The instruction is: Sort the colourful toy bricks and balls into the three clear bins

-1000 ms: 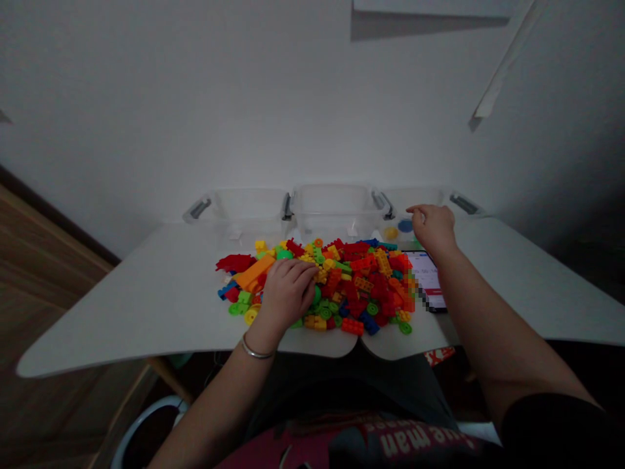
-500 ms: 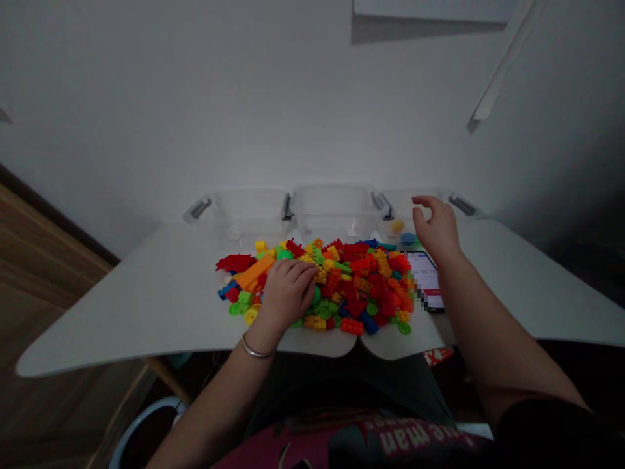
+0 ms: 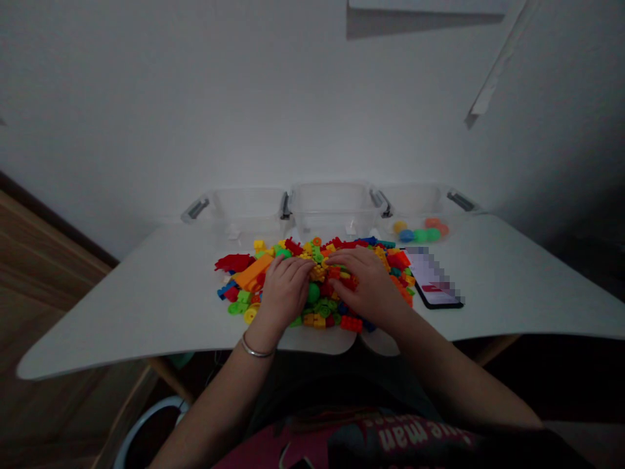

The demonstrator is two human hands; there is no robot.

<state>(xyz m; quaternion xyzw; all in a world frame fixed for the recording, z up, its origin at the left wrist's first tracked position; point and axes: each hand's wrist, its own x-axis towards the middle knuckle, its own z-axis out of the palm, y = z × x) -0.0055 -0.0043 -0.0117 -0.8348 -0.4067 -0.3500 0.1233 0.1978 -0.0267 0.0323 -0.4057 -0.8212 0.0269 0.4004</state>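
both hands are resting palm down on the pile of bricks, which is lying in the middle of the white desk close to its near edge. the left hand is lying on the left half of the pile, its fingers curled loosely over the pieces; whether its grip is closing on any one brick i cannot tell. the right hand is lying on the right half with fingers spread flat, its grip apart and clamping nothing. a silver bangle is sitting on the left wrist. behind the pile three clear bins are standing in a row: the left bin, the middle bin, and the right bin holding a few coloured discs. a phone is lying just right of the pile.
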